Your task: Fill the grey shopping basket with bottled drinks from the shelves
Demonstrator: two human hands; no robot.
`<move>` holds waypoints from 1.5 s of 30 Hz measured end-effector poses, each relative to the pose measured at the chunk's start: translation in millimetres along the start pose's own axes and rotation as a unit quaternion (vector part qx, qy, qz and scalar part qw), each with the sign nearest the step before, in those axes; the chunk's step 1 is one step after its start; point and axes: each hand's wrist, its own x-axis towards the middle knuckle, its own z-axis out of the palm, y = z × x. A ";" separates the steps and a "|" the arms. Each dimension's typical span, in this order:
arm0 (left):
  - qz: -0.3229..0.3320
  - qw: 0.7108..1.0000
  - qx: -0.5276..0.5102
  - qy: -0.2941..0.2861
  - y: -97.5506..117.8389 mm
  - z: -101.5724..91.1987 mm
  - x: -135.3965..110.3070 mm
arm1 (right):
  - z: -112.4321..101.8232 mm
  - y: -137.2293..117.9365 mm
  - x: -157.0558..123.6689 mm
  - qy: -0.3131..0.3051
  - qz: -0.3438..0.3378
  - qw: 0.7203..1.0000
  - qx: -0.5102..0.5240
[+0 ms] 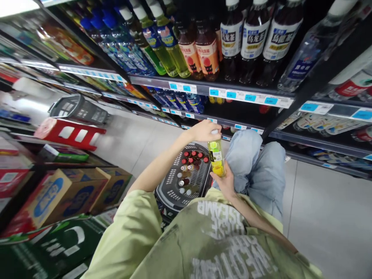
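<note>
My left hand (205, 131) is closed around the white-capped top of a drink bottle (215, 157) with a yellow and black label. Lower down, the fingers of my right hand (226, 179) grip the same bottle near its base. It is held almost upright, in front of my knees and over the right edge of a dark grey shopping basket (171, 193). Inside the basket stand several bottles, those with red caps (194, 154) at the far end and paler caps nearer me.
Shelves of bottled drinks (232, 46) rise ahead, with price tags along the shelf edge (250, 97). To the left are cardboard boxes (69, 193), a red carton pack (69, 133) and another grey basket (78, 110). Tiled floor (328, 209) lies to the right.
</note>
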 end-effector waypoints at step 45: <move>-0.563 0.812 -0.080 -0.129 -7.4 334.7 -280.5 | -28.2 19.6 -1.9 -0.241 -0.007 0.953 -0.185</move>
